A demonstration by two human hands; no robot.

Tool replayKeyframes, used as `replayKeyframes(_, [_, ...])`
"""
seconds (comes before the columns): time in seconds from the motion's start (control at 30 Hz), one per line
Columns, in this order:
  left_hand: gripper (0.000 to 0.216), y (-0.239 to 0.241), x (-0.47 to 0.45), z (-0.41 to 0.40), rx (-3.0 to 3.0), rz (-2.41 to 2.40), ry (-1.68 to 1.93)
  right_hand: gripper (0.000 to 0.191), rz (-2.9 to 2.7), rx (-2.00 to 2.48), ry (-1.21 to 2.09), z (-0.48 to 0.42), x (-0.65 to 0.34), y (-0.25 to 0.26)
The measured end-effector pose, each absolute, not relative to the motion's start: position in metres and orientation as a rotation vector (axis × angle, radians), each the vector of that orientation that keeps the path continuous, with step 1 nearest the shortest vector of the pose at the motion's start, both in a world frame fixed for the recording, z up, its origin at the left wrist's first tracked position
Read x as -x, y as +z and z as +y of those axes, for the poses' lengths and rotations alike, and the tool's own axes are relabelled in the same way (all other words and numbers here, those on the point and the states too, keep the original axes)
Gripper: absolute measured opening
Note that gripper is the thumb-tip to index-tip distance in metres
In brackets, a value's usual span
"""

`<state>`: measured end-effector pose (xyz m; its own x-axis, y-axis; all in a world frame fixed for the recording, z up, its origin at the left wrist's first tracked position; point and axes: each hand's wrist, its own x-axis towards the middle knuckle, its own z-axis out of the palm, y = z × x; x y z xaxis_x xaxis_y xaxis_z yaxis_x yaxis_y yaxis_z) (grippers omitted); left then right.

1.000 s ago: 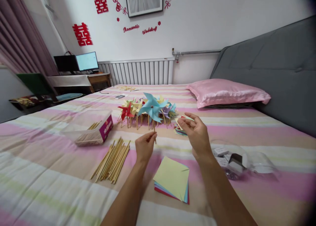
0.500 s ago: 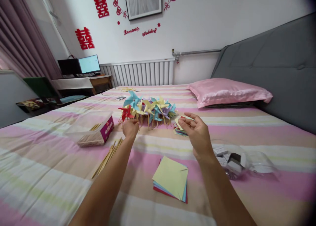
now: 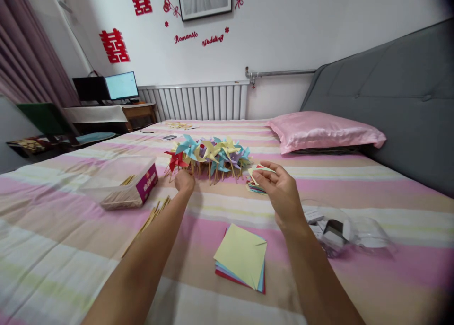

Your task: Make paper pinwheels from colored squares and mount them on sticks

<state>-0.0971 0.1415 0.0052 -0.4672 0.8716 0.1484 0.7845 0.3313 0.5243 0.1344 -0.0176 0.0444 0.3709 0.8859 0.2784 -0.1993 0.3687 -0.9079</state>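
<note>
My left hand (image 3: 185, 180) is closed at the front of a cluster of paper pinwheels (image 3: 211, 151) on sticks; whatever is in its fingers is hidden. A red pinwheel (image 3: 176, 160) sits just behind it to the left. My right hand (image 3: 280, 185) has its fingers drawn together beside a small pile of coloured paper pieces (image 3: 255, 188). Whether it grips one of them is unclear. Between my forearms lies a stack of square papers (image 3: 241, 255), yellow on top with slits at the corners, blue and red below.
Loose wooden sticks (image 3: 155, 215) lie by my left forearm, near a clear plastic box (image 3: 148, 182) with more sticks. At right stands a clear container (image 3: 333, 230) of small boxes beside a clear lid (image 3: 371, 234). A pink pillow (image 3: 324, 131) lies farther back on the striped bed.
The view has shifted slightly, moving the scene a little left and up. My right hand's fingers have drawn closer together by the paper pile. My left hand stays by the pinwheels.
</note>
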Motion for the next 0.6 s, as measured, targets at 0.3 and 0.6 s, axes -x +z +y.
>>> replayKeyframes(0.3, [0.024, 0.002, 0.096, 0.14, -1.488, 2.456, 0.727, 0.053, -0.94, 0.929, 0.832, -0.019, -0.133, 0.044])
replayKeyframes(0.6, [0.024, 0.016, 0.1, 0.106, -1.596, 2.418, 0.823, 0.053, -0.938, 0.93, 0.813, -0.02, -0.132, 0.045])
